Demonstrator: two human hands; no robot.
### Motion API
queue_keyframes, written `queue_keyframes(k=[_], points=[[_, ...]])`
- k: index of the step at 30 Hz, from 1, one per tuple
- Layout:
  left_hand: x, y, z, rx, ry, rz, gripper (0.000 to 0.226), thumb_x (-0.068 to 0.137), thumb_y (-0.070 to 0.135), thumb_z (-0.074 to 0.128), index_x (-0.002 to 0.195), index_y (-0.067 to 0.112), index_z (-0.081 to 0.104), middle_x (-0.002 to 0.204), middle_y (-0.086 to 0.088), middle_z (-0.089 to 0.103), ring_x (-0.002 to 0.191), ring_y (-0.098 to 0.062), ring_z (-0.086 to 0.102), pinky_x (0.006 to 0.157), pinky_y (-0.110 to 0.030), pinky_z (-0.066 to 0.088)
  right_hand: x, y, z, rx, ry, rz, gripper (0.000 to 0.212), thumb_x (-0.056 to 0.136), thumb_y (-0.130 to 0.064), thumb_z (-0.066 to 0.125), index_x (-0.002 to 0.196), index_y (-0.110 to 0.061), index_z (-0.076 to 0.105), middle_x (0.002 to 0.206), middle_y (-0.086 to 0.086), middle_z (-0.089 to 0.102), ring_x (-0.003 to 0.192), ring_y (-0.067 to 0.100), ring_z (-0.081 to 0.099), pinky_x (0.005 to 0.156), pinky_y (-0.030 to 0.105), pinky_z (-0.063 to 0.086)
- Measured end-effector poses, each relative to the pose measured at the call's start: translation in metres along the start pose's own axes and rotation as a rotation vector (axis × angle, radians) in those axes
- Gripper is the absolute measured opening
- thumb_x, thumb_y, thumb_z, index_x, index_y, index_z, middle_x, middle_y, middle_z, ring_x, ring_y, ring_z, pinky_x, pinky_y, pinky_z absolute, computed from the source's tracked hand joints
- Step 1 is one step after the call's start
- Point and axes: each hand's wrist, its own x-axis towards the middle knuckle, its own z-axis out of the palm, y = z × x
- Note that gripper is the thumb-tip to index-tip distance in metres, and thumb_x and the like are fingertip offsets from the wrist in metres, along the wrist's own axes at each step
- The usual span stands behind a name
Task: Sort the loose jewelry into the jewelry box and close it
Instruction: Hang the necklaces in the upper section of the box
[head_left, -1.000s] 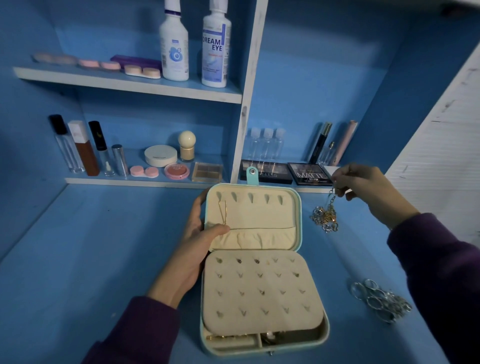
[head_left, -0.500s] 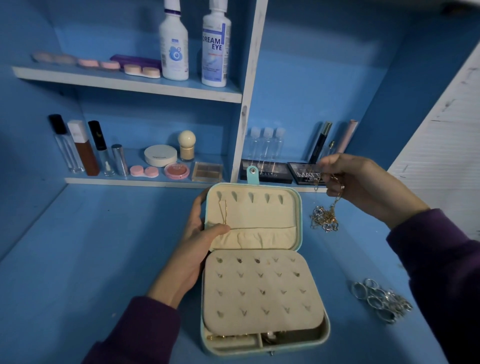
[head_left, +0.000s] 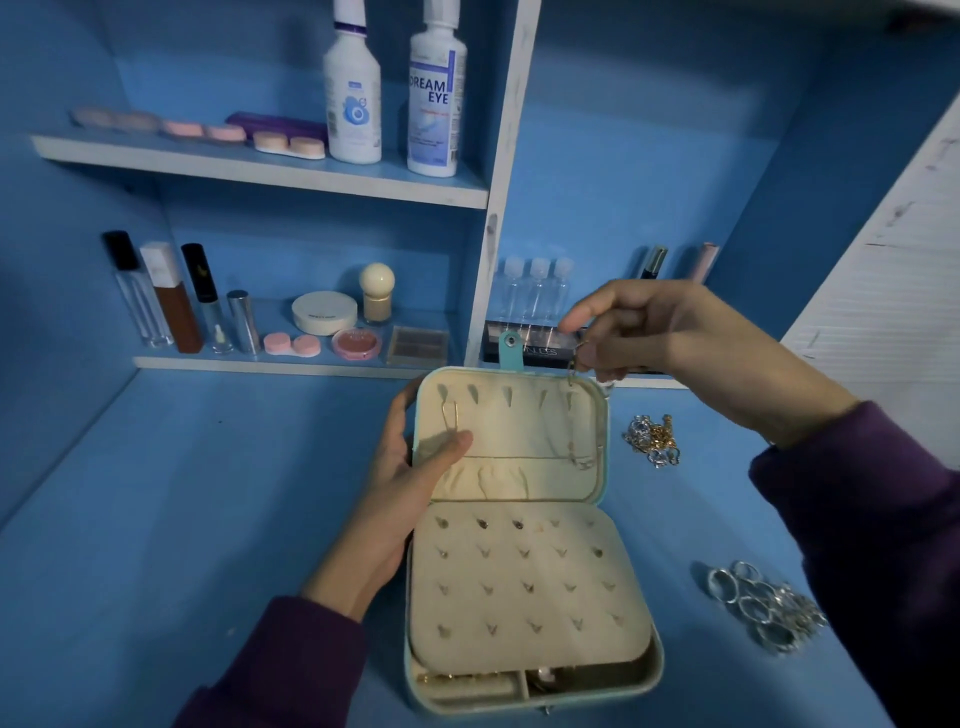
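A teal jewelry box (head_left: 655, 670) lies open on the blue desk, its cream earring panel facing up. My left hand (head_left: 410, 478) holds the upright lid by its left edge, thumb on the lining beside a gold chain (head_left: 450, 414) hanging from a hook. My right hand (head_left: 670, 338) pinches a thin necklace (head_left: 572, 415) at the lid's top right corner; the chain hangs down across the lining to the pocket. A tangle of gold and silver chains (head_left: 652, 439) lies on the desk right of the lid. Several silver rings (head_left: 763, 605) lie at the right.
Shelves behind hold two white solution bottles (head_left: 395, 88), lens cases, perfume and cosmetic bottles (head_left: 171, 296), a compact, a blush pan, small clear bottles and eyeshadow palettes (head_left: 535, 348). A white panel (head_left: 893, 291) rises at the right. Bare desk surface lies left of the box.
My right hand moved left from above the chain pile to the lid's top right corner, carrying one necklace out of the pile. The left hand and the box stayed put.
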Motion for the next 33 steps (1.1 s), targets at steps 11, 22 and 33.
queue_keyframes(k=[11, 22, 33], points=[[-0.003, 0.002, 0.002, 0.072, -0.013, 0.041, 0.068, 0.083, -0.012, 0.059, 0.109, 0.049, 0.045, 0.075, 0.019, 0.07, 0.066, 0.001, 0.067, 0.051, -0.019, 0.051, 0.025, -0.02, 0.025, -0.242, -0.091, -0.132, 0.02, 0.082, -0.001, 0.067, 0.094, -0.016, 0.07, 0.075, 0.009, 0.067, 0.065, 0.003, 0.055, 0.063, 0.013, 0.042], [-0.003, 0.004, 0.001, 0.045, -0.051, 0.058, 0.071, 0.077, -0.014, 0.063, 0.108, 0.048, 0.049, 0.08, 0.02, 0.071, 0.073, 0.0, 0.068, 0.056, -0.019, 0.052, 0.036, -0.012, 0.042, -0.494, -0.001, -0.295, 0.031, 0.08, 0.003, 0.064, 0.1, -0.021, 0.067, 0.075, 0.003, 0.065, 0.067, 0.007, 0.055, 0.067, 0.011, 0.042], [0.001, -0.001, -0.002, 0.077, -0.054, 0.079, 0.079, 0.077, -0.017, 0.06, 0.13, 0.039, 0.045, 0.108, 0.002, 0.064, 0.084, -0.001, 0.067, 0.062, -0.019, 0.052, 0.044, 0.009, 0.055, -0.686, 0.006, -0.379, 0.037, 0.078, -0.001, 0.063, 0.108, -0.022, 0.064, 0.077, -0.003, 0.059, 0.072, 0.002, 0.051, 0.067, 0.014, 0.04]])
